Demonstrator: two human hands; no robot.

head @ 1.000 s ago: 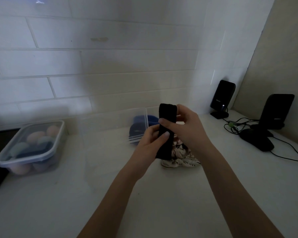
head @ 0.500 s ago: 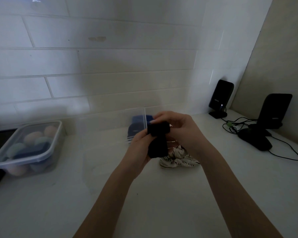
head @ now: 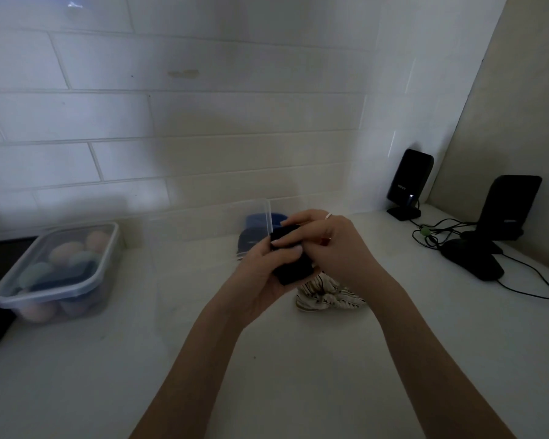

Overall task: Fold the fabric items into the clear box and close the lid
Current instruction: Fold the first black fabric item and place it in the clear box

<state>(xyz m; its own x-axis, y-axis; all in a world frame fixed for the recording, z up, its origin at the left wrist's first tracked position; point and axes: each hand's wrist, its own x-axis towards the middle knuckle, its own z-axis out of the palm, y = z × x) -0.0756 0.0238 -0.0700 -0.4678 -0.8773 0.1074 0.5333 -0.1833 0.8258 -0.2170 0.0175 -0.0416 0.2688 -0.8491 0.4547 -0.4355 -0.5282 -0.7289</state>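
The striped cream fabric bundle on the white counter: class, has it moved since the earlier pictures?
No. The striped cream fabric bundle lies in the same spot on the white counter, as far left of the black speaker as before.
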